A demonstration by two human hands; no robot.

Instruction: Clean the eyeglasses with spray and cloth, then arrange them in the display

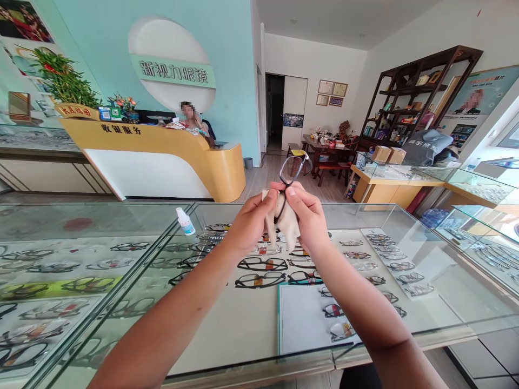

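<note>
A glass display case fills the lower half of the frame, cut off at the bottom edge. At upper left stands a yellow counter, partly hiding a person; a dark shelf rises at upper right. The forearms block some frames in the case. At centre, left hand and right hand pinch a pale cloth around a pair of glasses, one rim showing above; the other lens is covered. A small bottle sits left of them.
</note>
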